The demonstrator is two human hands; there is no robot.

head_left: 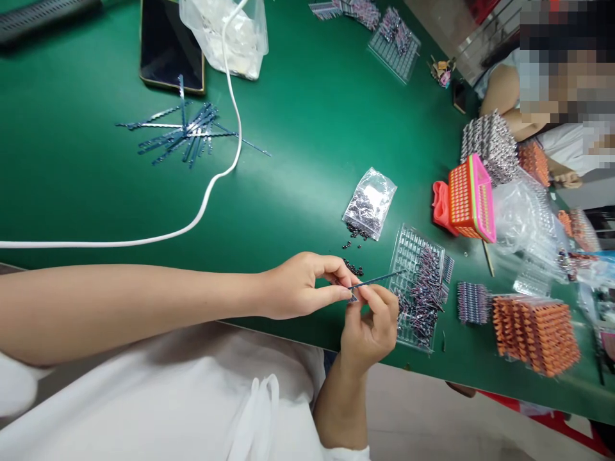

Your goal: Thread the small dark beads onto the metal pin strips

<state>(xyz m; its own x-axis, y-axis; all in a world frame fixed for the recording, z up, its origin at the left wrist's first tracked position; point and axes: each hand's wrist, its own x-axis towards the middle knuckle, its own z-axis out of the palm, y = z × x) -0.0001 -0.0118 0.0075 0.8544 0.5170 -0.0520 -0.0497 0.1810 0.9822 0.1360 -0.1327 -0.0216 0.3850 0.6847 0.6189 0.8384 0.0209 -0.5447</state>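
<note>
- Pale floor (408, 416) shows below the near edge of the green table (298, 192), which slopes down to the right under both forearms.
- The right hand (369, 326) has its fingers curled in, thumb and forefinger close to a blue strip (382, 278); whether they grip it I cannot tell.
- The left hand (307, 285) pinches the strip's left end between thumb and forefinger, just above the table's near edge.
- The strip is thin, straight and dark blue, slanting slightly up to the right, its free end reaching over a clear tray (402, 253) heaped with patterned pieces (427, 288).
- Dark beads (354, 266) lie just past the fingertips, beside a clear bag (369, 202).
- Farther right stand an orange stack (535, 333) and a basket (473, 198).
- A broad stretch of green top runs between the bag and a white cord (206, 198).
- Beyond the cord lie loose blue strips (192, 134), a phone (170, 54) and a plastic tub (257, 45).
- Another person (502, 96) sits at the far right edge.
</note>
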